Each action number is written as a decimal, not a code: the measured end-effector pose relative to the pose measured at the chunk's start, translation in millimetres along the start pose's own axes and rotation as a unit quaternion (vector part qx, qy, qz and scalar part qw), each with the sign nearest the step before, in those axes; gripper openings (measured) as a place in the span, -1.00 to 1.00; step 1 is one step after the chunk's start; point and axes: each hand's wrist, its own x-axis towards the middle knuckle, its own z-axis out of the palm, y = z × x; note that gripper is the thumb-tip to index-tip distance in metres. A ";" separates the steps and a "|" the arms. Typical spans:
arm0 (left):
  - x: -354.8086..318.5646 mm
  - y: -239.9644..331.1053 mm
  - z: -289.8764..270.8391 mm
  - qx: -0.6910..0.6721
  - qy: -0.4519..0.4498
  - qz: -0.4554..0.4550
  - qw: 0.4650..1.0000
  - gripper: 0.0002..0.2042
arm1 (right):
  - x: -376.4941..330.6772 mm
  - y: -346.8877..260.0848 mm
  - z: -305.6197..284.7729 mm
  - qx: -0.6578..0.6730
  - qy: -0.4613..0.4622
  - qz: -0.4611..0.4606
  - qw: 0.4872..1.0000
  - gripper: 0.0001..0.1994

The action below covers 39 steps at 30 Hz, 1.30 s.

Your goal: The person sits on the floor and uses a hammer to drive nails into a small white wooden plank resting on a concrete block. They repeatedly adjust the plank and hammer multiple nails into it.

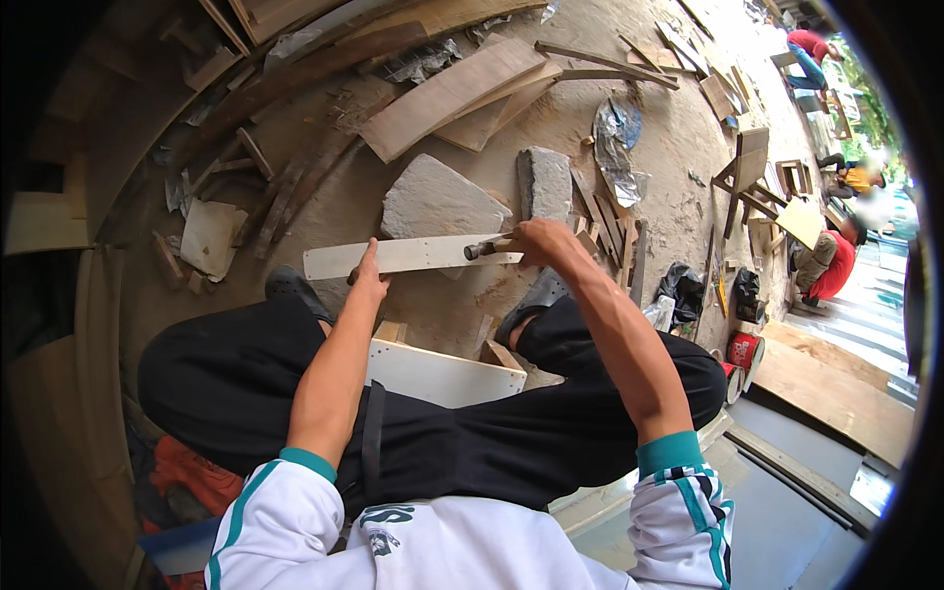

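A long, narrow white board point(423, 254) with small dark dots near its ends lies crosswise in front of me, partly over a grey stone slab. My left hand point(370, 275) grips its near edge left of the middle, the index finger stretched along its face. Toward the right end, my right hand point(543, 243) is closed round the handle of a hammer point(479, 251). The hammer's head is over the board; whether the two touch I cannot tell. Between my legs rests a second white board point(442, 374), with wooden pieces beside it.
Beyond the board lie a grey stone slab point(442, 200) and an upright stone block point(544, 184). Wooden planks point(462, 93) and crumpled foil point(618, 147) litter the ground. A small wooden chair point(752, 182) and red cans point(744, 356) stand right. Several people point(834, 264) are farther off.
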 end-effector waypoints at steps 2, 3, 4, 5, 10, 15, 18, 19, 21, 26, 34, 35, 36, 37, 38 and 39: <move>1.6 1.7 0.9 -0.001 0.012 -0.001 1.000 -0.43 | -3.8 24.3 7.9 0.020 0.018 -0.034 0.999 -0.67; 2.7 4.0 2.2 -0.002 0.017 0.000 1.000 -0.43 | -9.9 33.4 12.3 0.031 0.026 -0.038 0.998 -0.66; 4.4 4.5 3.6 -0.010 0.011 0.001 1.000 -0.42 | -15.0 41.8 19.8 0.033 0.039 -0.029 0.998 -0.67; 6.0 5.2 4.4 -0.017 0.004 0.002 1.000 -0.41 | -19.5 48.6 28.0 0.035 0.051 -0.020 0.998 -0.68; 9.1 3.3 15.7 -0.046 -0.017 -0.007 0.999 -0.47 | -21.0 54.3 86.3 -0.007 0.183 0.097 0.978 -0.75; 13.6 1.7 11.4 -0.011 0.025 0.007 1.000 -0.49 | -35.9 29.1 84.4 0.102 0.170 0.146 0.969 -0.73; 19.8 -1.1 7.9 -0.014 0.032 0.016 0.999 -0.52 | -32.1 18.9 79.2 0.147 0.134 0.138 0.970 -0.67; 19.1 -2.1 10.2 -0.019 0.029 0.019 0.999 -0.53 | -32.0 4.0 71.9 0.177 0.130 0.167 0.961 -0.62; 14.9 -0.8 11.5 -0.015 0.037 0.024 0.999 -0.50 | -18.8 -11.4 63.0 0.260 0.101 0.185 0.943 -0.58; 14.0 3.5 5.7 -0.018 0.019 0.023 0.999 -0.45 | 5.3 28.8 32.5 0.620 -0.033 0.215 0.754 -0.69; -1.0 1.1 10.6 -0.031 0.047 0.048 0.997 -0.44 | -5.6 68.1 53.9 0.734 0.000 0.237 0.637 -0.69; 0.7 -0.3 9.4 -0.029 0.047 0.059 0.997 -0.40 | -7.6 66.9 53.5 0.712 0.008 0.235 0.661 -0.68; 1.4 -2.1 9.0 -0.025 0.047 0.070 0.996 -0.36 | -9.6 64.4 49.1 0.646 0.015 0.219 0.731 -0.67; 2.1 -3.2 8.1 -0.022 0.047 0.081 0.995 -0.32 | -10.6 61.5 44.2 0.574 0.022 0.199 0.794 -0.66; 2.6 -3.6 6.4 -0.003 0.047 0.078 0.996 -0.31 | -11.3 58.5 39.2 0.496 0.029 0.178 0.850 -0.64; 1.2 -3.1 6.4 0.016 0.046 0.075 0.996 -0.30 | -14.4 54.4 31.0 0.458 0.033 0.170 0.872 -0.64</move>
